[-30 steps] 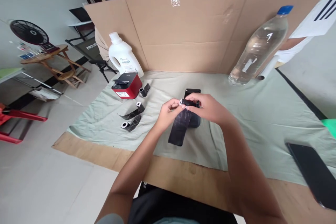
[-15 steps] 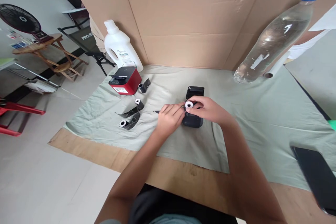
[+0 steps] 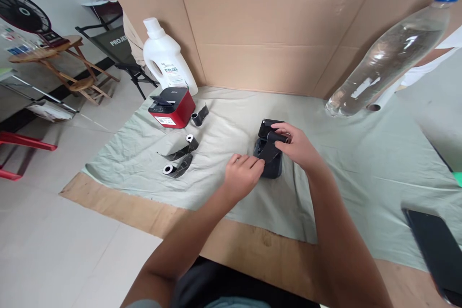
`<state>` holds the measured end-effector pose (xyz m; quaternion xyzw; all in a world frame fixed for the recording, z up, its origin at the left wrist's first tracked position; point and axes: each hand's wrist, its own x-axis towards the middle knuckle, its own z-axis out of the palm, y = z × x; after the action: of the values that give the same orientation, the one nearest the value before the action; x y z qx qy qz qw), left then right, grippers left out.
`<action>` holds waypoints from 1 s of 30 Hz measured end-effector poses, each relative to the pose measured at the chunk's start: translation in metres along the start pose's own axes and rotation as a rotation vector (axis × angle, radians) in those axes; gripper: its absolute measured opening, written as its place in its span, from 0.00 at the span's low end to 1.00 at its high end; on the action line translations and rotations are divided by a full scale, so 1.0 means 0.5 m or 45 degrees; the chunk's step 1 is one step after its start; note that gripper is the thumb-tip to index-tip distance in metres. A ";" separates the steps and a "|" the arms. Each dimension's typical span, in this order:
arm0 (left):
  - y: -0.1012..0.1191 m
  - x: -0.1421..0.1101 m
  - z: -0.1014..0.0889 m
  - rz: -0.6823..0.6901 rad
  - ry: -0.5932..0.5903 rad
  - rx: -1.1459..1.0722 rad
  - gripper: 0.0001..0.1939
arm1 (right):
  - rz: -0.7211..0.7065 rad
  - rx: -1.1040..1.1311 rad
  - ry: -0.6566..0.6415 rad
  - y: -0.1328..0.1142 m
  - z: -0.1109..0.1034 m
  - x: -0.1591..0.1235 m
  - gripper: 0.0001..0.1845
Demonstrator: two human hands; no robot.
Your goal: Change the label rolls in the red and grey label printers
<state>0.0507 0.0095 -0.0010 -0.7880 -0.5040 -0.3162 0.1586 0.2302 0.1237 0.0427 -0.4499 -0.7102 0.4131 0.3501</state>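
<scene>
Between thumb and fingers, my right hand (image 3: 294,143) grips a small black paper roll (image 3: 276,137) over a black printer (image 3: 273,168). The printer's lid stands raised at its far side. A strip of the roll's paper hangs toward me, and my left hand (image 3: 243,173) pinches its loose end. The strip and my fingers hide much of the printer's inside. To the left lie two partly unrolled black paper rolls with white ends, one farther roll (image 3: 191,141) and one nearer roll (image 3: 168,169).
A red and black box-shaped device (image 3: 176,108) stands at the left with another black roll (image 3: 197,118) beside it. Behind it is a white jug (image 3: 169,60). A large water bottle (image 3: 382,57) leans at the back right against a cardboard panel (image 3: 260,14). A phone (image 3: 435,248) lies at the front right.
My right hand has turned the roll so its white end no longer faces me. My left hand has moved slightly nearer, drawing the strip out over the printer. The view has shifted slightly.
</scene>
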 end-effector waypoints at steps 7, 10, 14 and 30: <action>0.015 -0.003 -0.008 0.123 0.063 0.004 0.08 | -0.111 -0.189 -0.110 0.005 -0.001 0.007 0.20; 0.013 -0.002 -0.013 0.171 0.067 -0.036 0.10 | -0.157 -0.283 -0.132 0.012 0.006 0.009 0.18; 0.009 -0.008 -0.010 0.230 -0.044 -0.095 0.15 | -0.226 -0.403 -0.129 0.026 0.011 0.010 0.18; 0.012 -0.022 0.035 0.345 -0.052 -0.158 0.12 | -0.297 -0.727 0.160 0.033 0.030 0.013 0.10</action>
<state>0.0587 0.0094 -0.0208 -0.8634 -0.3755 -0.3063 0.1405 0.2208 0.1299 0.0225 -0.4701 -0.8214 0.1254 0.2977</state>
